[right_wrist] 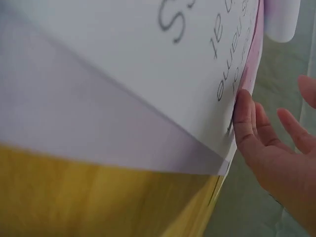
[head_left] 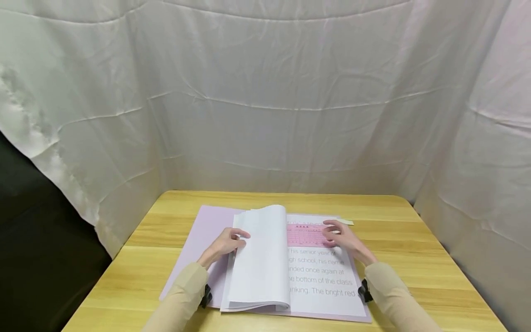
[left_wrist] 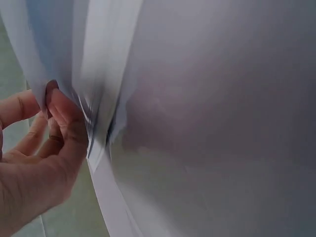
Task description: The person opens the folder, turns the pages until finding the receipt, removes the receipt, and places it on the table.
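Note:
A large booklet with lilac covers lies open, several of its white pages curled over toward the left. At the left edge of these pages, my left hand pinches the paper between thumb and finger; the pinch shows in the left wrist view. A pink strip printed with a darker grid lies across the upper part of the right-hand text page. My right hand rests at the strip's right end, fingers loosely spread and the tip of one digit on the page surface.
The booklet lies on a wooden table. A pale tab sticks out past the booklet's upper right edge. Light grey curtains hang behind the table and along both sides, with a black area at the left.

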Tool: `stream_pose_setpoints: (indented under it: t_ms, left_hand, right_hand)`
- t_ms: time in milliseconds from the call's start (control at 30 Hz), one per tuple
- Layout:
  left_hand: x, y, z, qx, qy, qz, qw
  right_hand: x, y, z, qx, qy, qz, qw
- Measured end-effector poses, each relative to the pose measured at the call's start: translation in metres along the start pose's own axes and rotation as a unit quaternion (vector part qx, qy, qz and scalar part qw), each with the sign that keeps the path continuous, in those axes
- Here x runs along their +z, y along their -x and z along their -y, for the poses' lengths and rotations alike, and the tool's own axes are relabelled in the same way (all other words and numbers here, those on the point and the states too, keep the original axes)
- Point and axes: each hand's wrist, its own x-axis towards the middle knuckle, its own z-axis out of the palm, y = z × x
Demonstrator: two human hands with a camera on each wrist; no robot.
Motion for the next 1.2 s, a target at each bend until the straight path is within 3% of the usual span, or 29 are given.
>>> stream_pose_setpoints:
  t_ms: [133, 533, 900, 1200]
  left_hand:
    - [-0.002, 0.002, 0.003, 0.015, -0.055, -0.016, 0.9982]
    - [-0.006, 0.002, 0.009, -0.024, -0.172, -0.062, 0.9829]
    - [-0.006, 0.002, 0.012, -0.013, -0.2, -0.06, 0.9778]
    - [-0.002, -0.001, 0.013, 0.016, -0.256, -0.071, 0.964]
  right_hand:
    - [-0.001, -0.005, -0.007, 0.002, 0.003, -0.013, 0.9999]
    - [-0.008, -0.019, -0.01, 0.03, 0.044, 0.002, 0.9985]
    - [-0.014, -0.028, -0.014, 0.028, 0.082, 0.011, 0.9962]
    - [-0.012, -0.033, -0.01, 0.051, 0.109, 0.007, 0.9927]
